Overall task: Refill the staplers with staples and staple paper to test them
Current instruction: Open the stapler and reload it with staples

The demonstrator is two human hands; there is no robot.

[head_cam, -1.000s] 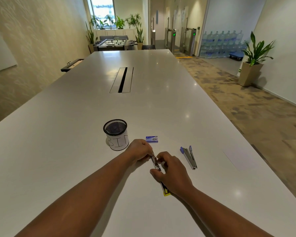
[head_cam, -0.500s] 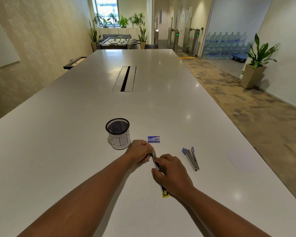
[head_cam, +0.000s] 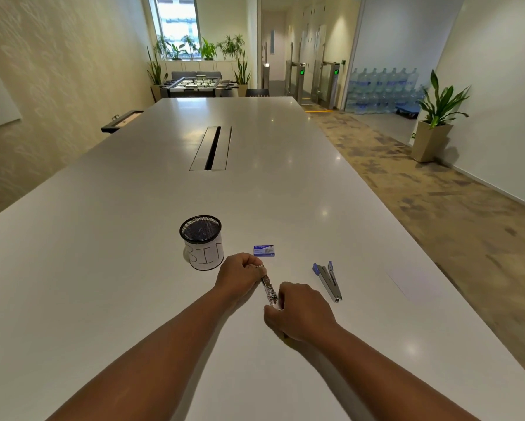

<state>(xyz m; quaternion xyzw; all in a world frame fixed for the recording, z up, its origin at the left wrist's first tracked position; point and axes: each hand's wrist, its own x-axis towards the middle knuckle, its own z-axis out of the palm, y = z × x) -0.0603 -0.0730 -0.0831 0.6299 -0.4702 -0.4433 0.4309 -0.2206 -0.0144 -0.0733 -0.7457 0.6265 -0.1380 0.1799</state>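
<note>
Slid further over the yellow tail end since a second ago: right hand, now hiding it, grip closed on the open stapler low in the frame's centre. Left hand pinched shut at the stapler's far tip, on the bench. Staple box just above; second, blue stapler to the right; faint paper sheet beyond; mesh cup left. Risk, as a judgement: staple strip skewing or scattering if the channel shifts under the pinch.
</note>
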